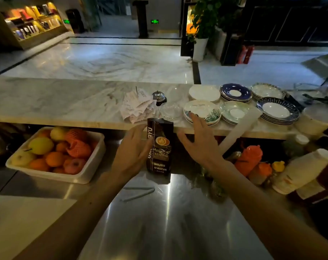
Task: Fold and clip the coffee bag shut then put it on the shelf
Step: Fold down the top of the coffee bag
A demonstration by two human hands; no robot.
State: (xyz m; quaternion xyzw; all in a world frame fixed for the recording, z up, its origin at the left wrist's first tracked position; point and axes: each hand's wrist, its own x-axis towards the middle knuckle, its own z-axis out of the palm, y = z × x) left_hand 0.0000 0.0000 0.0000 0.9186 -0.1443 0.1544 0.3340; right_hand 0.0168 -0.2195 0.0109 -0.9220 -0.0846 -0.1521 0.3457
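Note:
A dark brown coffee bag (160, 147) stands upright on the steel counter (159, 212), its top level with the marble shelf's (56, 104) front edge. My left hand (132, 152) lies against the bag's left side, fingers spread and touching it. Just right of the bag my right hand (198, 141) hovers with fingers apart, holding nothing. A pale long bag clip (138, 193) lies open in a V on the steel in front of the bag, between my forearms.
A white tub of fruit (56, 154) sits left of the bag. On the marble shelf are crumpled receipts (138, 107), a service bell (159, 97), glass dishes and stacks of saucers (202, 111). Sauce bottles (249, 158) and a cup stack (302, 169) crowd the right; a white board (24, 218) lies lower left.

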